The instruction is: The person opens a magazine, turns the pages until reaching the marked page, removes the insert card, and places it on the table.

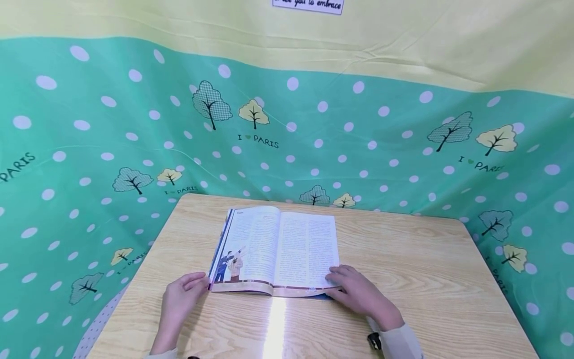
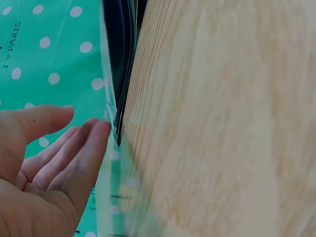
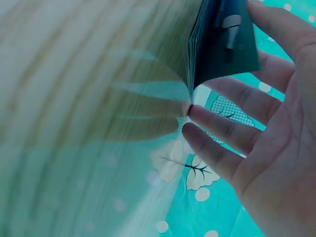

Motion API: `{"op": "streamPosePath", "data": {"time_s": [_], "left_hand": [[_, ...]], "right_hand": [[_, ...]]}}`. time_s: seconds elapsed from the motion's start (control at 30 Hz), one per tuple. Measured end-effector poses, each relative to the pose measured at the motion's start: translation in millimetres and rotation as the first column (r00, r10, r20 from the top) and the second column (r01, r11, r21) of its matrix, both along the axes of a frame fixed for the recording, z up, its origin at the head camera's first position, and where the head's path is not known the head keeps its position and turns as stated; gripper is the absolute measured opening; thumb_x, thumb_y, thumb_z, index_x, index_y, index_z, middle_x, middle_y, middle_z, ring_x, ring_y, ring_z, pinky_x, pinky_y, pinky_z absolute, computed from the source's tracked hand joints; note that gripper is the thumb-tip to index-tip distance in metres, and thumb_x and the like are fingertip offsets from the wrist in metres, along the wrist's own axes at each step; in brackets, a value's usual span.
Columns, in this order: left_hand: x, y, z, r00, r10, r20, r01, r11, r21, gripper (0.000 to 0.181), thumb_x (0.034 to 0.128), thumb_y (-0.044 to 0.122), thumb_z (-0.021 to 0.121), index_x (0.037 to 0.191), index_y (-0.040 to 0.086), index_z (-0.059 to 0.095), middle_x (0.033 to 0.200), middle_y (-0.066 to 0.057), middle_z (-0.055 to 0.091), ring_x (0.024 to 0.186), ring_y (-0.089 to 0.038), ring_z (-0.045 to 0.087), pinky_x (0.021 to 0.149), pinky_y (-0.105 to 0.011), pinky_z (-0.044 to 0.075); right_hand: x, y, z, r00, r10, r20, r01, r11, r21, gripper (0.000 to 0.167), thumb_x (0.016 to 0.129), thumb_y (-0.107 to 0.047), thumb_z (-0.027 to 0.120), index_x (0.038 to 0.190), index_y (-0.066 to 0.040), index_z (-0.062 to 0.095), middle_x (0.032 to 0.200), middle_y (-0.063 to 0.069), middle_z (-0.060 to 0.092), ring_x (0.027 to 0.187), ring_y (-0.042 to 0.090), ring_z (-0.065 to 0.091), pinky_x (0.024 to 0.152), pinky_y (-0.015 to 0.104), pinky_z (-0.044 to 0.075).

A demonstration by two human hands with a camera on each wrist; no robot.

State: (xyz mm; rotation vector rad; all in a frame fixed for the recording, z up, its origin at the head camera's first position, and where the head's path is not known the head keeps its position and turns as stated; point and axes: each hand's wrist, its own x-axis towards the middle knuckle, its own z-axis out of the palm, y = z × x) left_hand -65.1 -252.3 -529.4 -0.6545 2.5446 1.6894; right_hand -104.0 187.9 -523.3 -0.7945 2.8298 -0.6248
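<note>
An open magazine lies on the wooden table, with printed text on both pages and a drawing of figures at its lower left. My left hand is at the magazine's lower left corner, its fingers nearly straight. In the left wrist view the left hand's thumb stands apart from its fingers, and the fingertips are close to the magazine's dark edge; whether they touch is unclear. At the lower right corner, my right hand pinches a lifted dark teal page, thumb on one side and fingers on the other.
The wooden table extends beyond the magazine on both sides, with a bright reflection near its front. A green cloth with white dots and printed trees hangs behind and around it. A black object is at the right sleeve.
</note>
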Motion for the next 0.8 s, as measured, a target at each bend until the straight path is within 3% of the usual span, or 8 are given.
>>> {"op": "streamPosePath", "data": {"time_s": [0.1, 0.2, 0.3, 0.37, 0.47, 0.6, 0.8], "left_hand": [[-0.3, 0.5, 2.4, 1.0, -0.002, 0.005, 0.002, 0.998, -0.067, 0.04, 0.0938, 0.027, 0.072, 0.123, -0.001, 0.067, 0.106, -0.014, 0.074, 0.097, -0.024, 0.071, 0.072, -0.012, 0.052], [-2.5, 1.9, 3.4, 1.0, 0.005, -0.005, -0.005, 1.0, -0.012, 0.038, 0.0938, 0.023, 0.072, 0.122, -0.002, 0.067, 0.106, -0.015, 0.074, 0.094, -0.023, 0.072, 0.074, -0.016, 0.058], [-5.0, 4.0, 3.0, 1.0, 0.015, -0.015, -0.014, 0.999, 0.038, 0.037, 0.0938, 0.021, 0.072, 0.121, -0.003, 0.067, 0.105, -0.015, 0.074, 0.09, -0.021, 0.073, 0.075, -0.021, 0.061], [-6.3, 5.9, 3.3, 1.0, 0.014, -0.026, -0.013, 0.999, 0.047, 0.037, 0.0937, 0.021, 0.072, 0.121, -0.004, 0.067, 0.104, -0.016, 0.074, 0.087, -0.02, 0.073, 0.075, -0.022, 0.062], [-8.1, 9.0, 3.4, 0.999, 0.014, -0.037, -0.012, 0.998, 0.056, 0.037, 0.094, 0.021, 0.072, 0.121, -0.004, 0.067, 0.103, -0.016, 0.074, 0.085, -0.021, 0.073, 0.074, -0.024, 0.062], [-10.1, 13.2, 3.6, 0.998, 0.008, -0.055, -0.003, 0.996, 0.088, 0.035, 0.0949, 0.018, 0.071, 0.12, -0.006, 0.066, 0.104, -0.019, 0.073, 0.085, -0.023, 0.074, 0.075, -0.026, 0.063], [-12.5, 21.0, 3.7, 0.997, -0.005, -0.08, 0.014, 0.993, 0.117, 0.033, 0.0948, 0.016, 0.071, 0.119, -0.007, 0.066, 0.104, -0.021, 0.073, 0.085, -0.025, 0.074, 0.075, -0.027, 0.063]], "right_hand": [[-1.6, 0.7, 0.9, 0.999, -0.033, -0.012, 0.033, 0.999, -0.013, 0.035, 0.098, -0.033, 0.066, 0.124, -0.009, 0.069, 0.126, 0.009, 0.066, 0.121, 0.028, 0.058, 0.104, 0.048, 0.05], [-2.0, 2.0, 1.8, 0.995, -0.099, -0.033, 0.098, 0.995, -0.023, 0.034, 0.097, -0.035, 0.068, 0.121, -0.011, 0.07, 0.118, 0.004, 0.068, 0.112, 0.022, 0.063, 0.097, 0.043, 0.055], [-2.7, 3.2, 2.3, 0.983, -0.171, -0.062, 0.171, 0.985, -0.009, 0.024, 0.095, -0.039, 0.07, 0.106, -0.018, 0.07, 0.101, -0.006, 0.066, 0.09, 0.012, 0.062, 0.078, 0.032, 0.058], [-3.6, 3.9, 3.0, 0.974, -0.215, -0.071, 0.216, 0.976, 0.007, 0.021, 0.093, -0.042, 0.071, 0.089, -0.022, 0.065, 0.084, -0.01, 0.058, 0.074, 0.007, 0.054, 0.063, 0.026, 0.052], [-4.5, 4.8, 4.0, 0.966, -0.25, -0.073, 0.253, 0.967, 0.039, 0.035, 0.092, -0.046, 0.071, 0.073, -0.025, 0.05, 0.068, -0.01, 0.044, 0.06, 0.006, 0.041, 0.051, 0.021, 0.038], [-4.7, 5.0, 3.6, 0.969, -0.236, -0.078, 0.239, 0.97, 0.041, 0.041, 0.094, -0.049, 0.068, 0.068, -0.026, 0.046, 0.061, -0.011, 0.04, 0.056, 0.005, 0.038, 0.048, 0.021, 0.034], [-3.4, 2.6, 1.1, 0.966, -0.232, -0.115, 0.232, 0.973, -0.013, 0.031, 0.094, -0.045, 0.069, 0.072, -0.03, 0.053, 0.067, -0.016, 0.045, 0.062, 0.003, 0.042, 0.053, 0.021, 0.04]]}}
